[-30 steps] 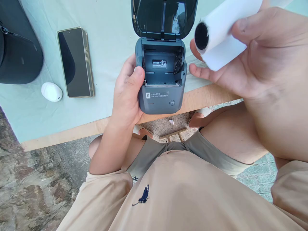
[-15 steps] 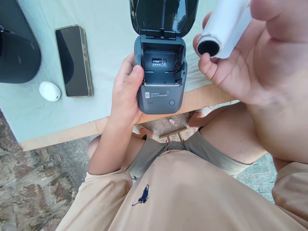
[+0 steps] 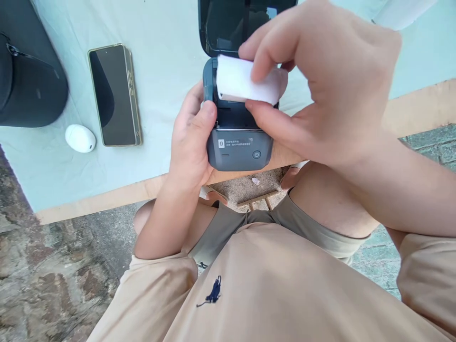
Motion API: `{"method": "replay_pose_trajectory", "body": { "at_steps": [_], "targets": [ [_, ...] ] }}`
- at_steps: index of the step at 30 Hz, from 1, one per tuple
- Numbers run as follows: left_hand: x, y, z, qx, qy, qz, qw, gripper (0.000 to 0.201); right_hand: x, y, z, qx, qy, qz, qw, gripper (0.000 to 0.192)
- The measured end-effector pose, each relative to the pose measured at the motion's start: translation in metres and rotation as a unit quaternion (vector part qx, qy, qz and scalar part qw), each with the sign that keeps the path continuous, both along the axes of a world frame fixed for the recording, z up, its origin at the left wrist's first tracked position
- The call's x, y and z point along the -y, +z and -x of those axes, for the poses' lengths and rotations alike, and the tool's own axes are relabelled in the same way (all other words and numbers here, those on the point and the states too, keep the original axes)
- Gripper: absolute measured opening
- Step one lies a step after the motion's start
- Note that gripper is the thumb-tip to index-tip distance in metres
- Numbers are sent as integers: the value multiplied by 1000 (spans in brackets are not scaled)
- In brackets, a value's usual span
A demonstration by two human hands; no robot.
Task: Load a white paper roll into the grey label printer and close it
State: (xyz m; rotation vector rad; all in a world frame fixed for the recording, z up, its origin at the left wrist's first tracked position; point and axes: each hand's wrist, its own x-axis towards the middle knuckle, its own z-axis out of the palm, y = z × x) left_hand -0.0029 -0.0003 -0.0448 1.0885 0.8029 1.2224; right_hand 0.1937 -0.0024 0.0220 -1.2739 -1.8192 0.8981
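- Head view: the printer [image 3: 238, 152] overhangs the table edge [image 3: 107, 197], lid up, gripped on its left side by the left hand [image 3: 188, 142].
- The right hand [image 3: 320, 80] pinches the paper roll [image 3: 238, 83] over the printer's open bay.
- Left of the printer, well apart, lie a phone [image 3: 114, 95] and a white case [image 3: 80, 138].

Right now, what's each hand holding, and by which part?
Left hand grips the printer by its left side. Right hand pinches the paper roll across its curved body, over the open bay.
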Motion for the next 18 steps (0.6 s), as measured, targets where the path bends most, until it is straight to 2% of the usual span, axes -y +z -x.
{"method": "replay_pose_trajectory", "body": {
  "at_steps": [2,5,10,13,16,18],
  "targets": [
    [3,2,-1,5,12,4,1000,52,-3,6,3,116,-15,-75,990,11],
    [5,4,-1,4,1,27,1000,38,-5,6,2,201,-4,-135,970,21],
    [-4,-7,1,29,-18,-7,999,49,-5,-2,2,238,-11,-226,945,38],
    [-8,-11,2,48,-37,25,998,41,-4,-8,3,231,37,-259,937,43],
    [-5,-3,3,50,-58,50,996,45,-2,-15,1,202,114,-266,935,36],
    [-1,7,4,26,-52,52,997,48,0,-17,0,152,127,-261,945,40]
  ]
}}
